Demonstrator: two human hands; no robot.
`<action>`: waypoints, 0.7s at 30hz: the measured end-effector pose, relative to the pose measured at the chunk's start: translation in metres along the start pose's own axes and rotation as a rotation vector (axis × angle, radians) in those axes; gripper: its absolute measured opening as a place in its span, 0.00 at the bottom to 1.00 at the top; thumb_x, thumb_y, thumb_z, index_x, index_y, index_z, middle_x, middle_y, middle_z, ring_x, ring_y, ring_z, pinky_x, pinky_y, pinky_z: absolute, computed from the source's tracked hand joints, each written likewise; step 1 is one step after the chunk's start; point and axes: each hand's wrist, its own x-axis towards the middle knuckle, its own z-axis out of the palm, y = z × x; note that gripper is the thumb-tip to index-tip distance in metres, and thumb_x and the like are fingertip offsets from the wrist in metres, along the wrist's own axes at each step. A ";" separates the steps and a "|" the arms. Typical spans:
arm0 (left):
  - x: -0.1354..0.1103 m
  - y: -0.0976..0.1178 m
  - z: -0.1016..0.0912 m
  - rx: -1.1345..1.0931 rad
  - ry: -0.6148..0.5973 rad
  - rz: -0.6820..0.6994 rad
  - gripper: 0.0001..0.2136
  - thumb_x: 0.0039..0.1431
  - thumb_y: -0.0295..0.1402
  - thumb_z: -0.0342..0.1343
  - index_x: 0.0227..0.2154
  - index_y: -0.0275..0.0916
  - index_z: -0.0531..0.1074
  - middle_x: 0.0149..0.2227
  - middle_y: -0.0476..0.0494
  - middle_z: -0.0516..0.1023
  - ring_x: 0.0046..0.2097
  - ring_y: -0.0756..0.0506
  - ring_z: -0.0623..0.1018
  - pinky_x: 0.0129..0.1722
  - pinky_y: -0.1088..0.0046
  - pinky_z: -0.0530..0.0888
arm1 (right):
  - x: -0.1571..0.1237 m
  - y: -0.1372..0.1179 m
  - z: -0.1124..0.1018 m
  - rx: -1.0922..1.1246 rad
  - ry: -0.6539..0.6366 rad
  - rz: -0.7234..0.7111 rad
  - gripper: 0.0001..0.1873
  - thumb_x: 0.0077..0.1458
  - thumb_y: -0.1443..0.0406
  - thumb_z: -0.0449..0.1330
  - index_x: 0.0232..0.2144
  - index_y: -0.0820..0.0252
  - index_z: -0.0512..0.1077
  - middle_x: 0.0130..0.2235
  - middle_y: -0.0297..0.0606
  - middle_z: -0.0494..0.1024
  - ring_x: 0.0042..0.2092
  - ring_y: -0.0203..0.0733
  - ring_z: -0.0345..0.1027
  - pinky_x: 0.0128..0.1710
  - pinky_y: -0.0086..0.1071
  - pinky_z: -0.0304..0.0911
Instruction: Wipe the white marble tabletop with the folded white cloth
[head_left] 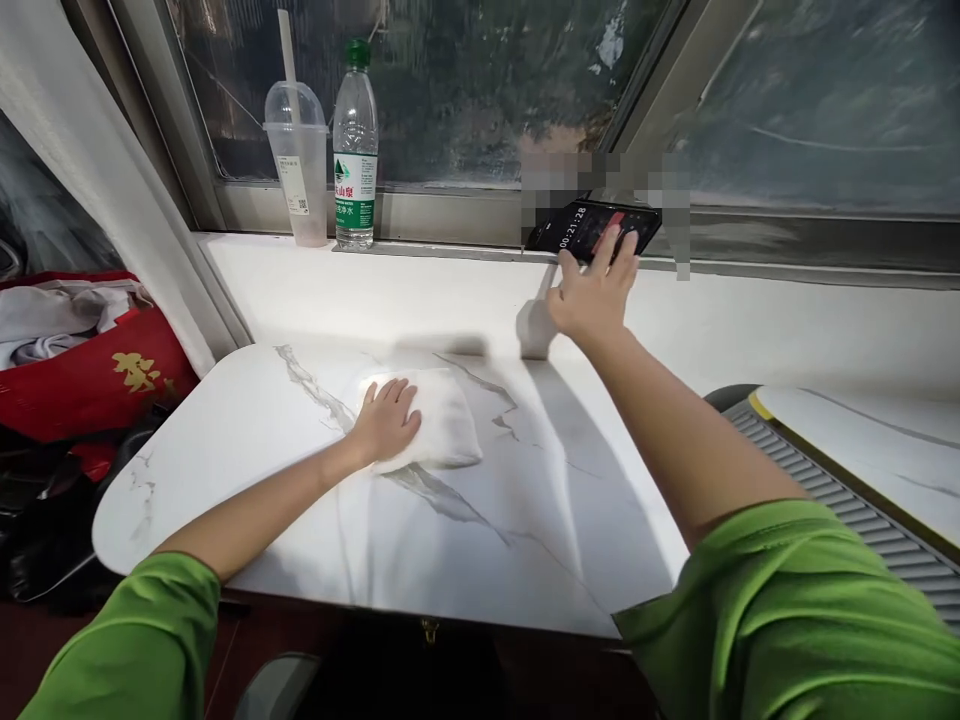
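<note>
A folded white cloth [442,420] lies on the marble-patterned tabletop [247,480]. Flat on its left part rests my left hand [388,420], with the fingers stretched out. My right hand [596,295] is raised to the window sill, its fingers apart and the tips at the screen of a black smartphone [589,228]. The phone leans against the window frame and its lit screen reads 00:21:28. Part of the screen is covered by my fingers, and the area around its top is blurred into blocks.
On the sill stand a lidded plastic cup [304,185] with a straw and a green-capped water bottle [355,150]. A red bag [97,370] of cloth items sits left of the table. At right is a grey ribbed surface [847,500] beside another marble-patterned top [885,430].
</note>
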 end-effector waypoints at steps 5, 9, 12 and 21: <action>0.023 -0.005 0.003 -0.001 0.002 0.007 0.21 0.69 0.34 0.42 0.62 0.35 0.61 0.68 0.36 0.60 0.69 0.40 0.57 0.69 0.52 0.49 | 0.035 0.008 0.000 -0.063 0.005 -0.067 0.29 0.62 0.65 0.51 0.66 0.61 0.59 0.73 0.45 0.28 0.71 0.66 0.18 0.64 0.67 0.29; 0.025 -0.007 0.004 -0.011 0.003 0.018 0.21 0.69 0.35 0.43 0.62 0.36 0.61 0.68 0.35 0.60 0.69 0.40 0.58 0.69 0.51 0.50 | 0.059 0.026 0.022 -0.057 -0.012 -0.009 0.27 0.62 0.62 0.54 0.62 0.61 0.65 0.73 0.42 0.28 0.71 0.64 0.13 0.63 0.68 0.22; 0.024 -0.009 0.006 -0.008 0.014 0.027 0.21 0.69 0.36 0.42 0.62 0.36 0.61 0.68 0.35 0.60 0.69 0.40 0.58 0.69 0.51 0.50 | 0.069 0.044 0.036 0.022 0.038 -0.028 0.24 0.63 0.58 0.54 0.57 0.63 0.71 0.73 0.44 0.32 0.71 0.64 0.13 0.63 0.67 0.20; 0.025 -0.010 0.009 0.006 0.018 0.030 0.21 0.69 0.36 0.42 0.62 0.37 0.61 0.67 0.36 0.60 0.69 0.41 0.58 0.69 0.52 0.49 | 0.045 0.041 0.024 0.188 0.058 -0.137 0.26 0.65 0.54 0.51 0.60 0.61 0.67 0.72 0.46 0.44 0.70 0.65 0.12 0.62 0.70 0.20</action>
